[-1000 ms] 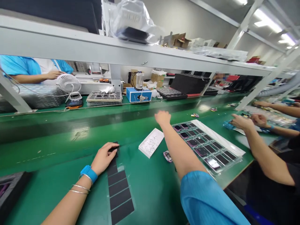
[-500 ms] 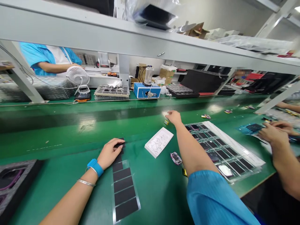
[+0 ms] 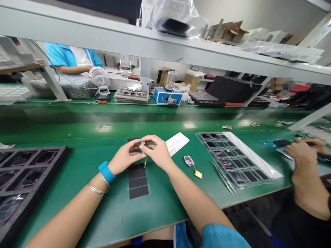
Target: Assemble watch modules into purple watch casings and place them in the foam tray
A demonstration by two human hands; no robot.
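My left hand (image 3: 126, 157) and my right hand (image 3: 156, 150) meet above the green bench, both pinched on a small pale part (image 3: 143, 144) with a thin yellow tail hanging below it. Under them lies a clear strip of black rectangular pads (image 3: 138, 175). A white card (image 3: 177, 143) lies just right of my right hand. A small purple-rimmed module with a yellow tab (image 3: 190, 161) rests beyond it. Tweezers (image 3: 222, 177) lie beside a clear tray of dark screens (image 3: 231, 158).
A black foam tray (image 3: 31, 179) with purple-rimmed parts sits at the left. A co-worker's hands (image 3: 301, 153) work at the right over blue sheets. Across the conveyor stand a small white fan (image 3: 99, 77), a blue box (image 3: 167, 97) and stacked trays. A grey shelf runs overhead.
My right hand came back from the far side of the bench to meet my left hand, bringing a small part. My left hand lifted off the pad strip. The view swung left.
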